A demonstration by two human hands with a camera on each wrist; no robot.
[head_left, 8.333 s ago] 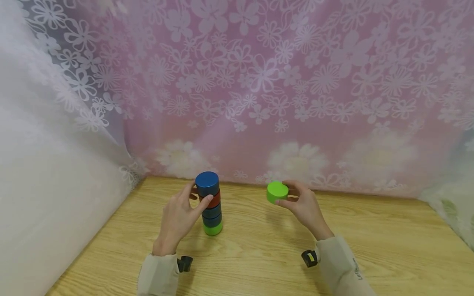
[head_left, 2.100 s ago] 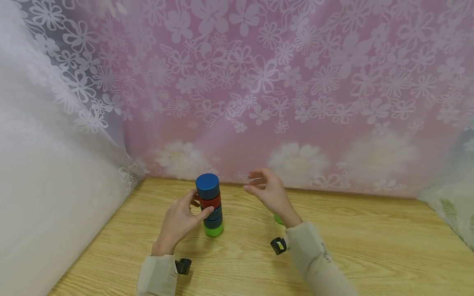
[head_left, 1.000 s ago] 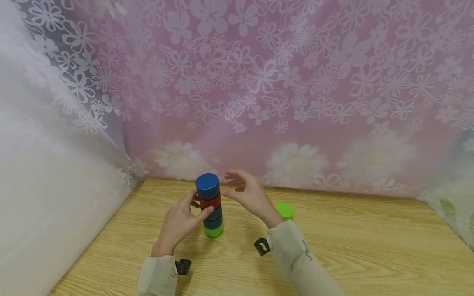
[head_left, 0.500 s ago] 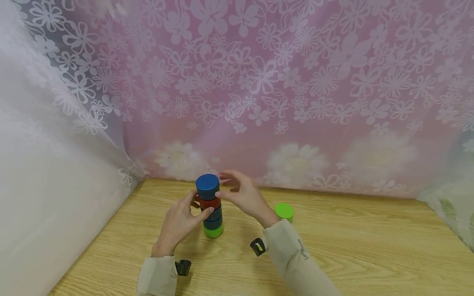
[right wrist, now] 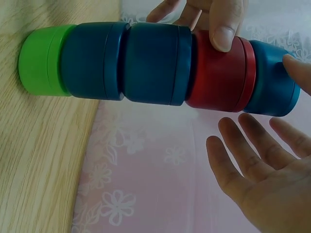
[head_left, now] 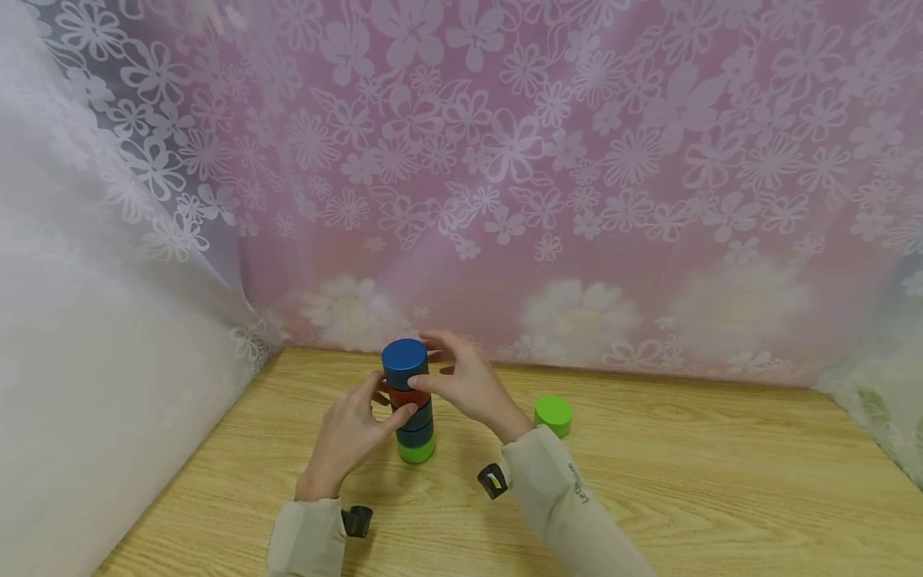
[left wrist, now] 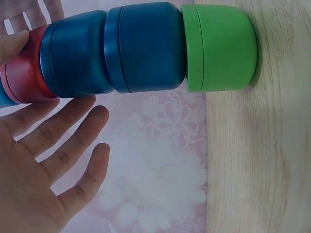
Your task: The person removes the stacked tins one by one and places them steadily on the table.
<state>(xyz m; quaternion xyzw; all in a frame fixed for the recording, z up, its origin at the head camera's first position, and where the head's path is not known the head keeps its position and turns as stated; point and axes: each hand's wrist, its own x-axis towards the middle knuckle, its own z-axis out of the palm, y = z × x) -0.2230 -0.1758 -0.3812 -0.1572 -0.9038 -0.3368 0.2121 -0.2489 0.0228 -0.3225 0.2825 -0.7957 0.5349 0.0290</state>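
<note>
Near the table's [head_left: 649,497] back edge, the left hand [head_left: 351,429] is pinching the tower's [head_left: 411,401] red can [head_left: 408,396] while the right hand [head_left: 465,385] is grasping the blue top can [head_left: 405,362], where a sideways tug could topple the narrow stack.

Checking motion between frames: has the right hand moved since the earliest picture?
Yes. The right hand moved left, from beyond the stack to its top blue tin.

Light wooden table [head_left: 692,497], grain running left to right, backed by a pink floral curtain [head_left: 577,200]. A stack of round tins stands on it near the back left edge, its green bottom tin [head_left: 415,450] resting on the wood. A lone green tin [head_left: 553,415] sits to the stack's right, well apart.
</note>
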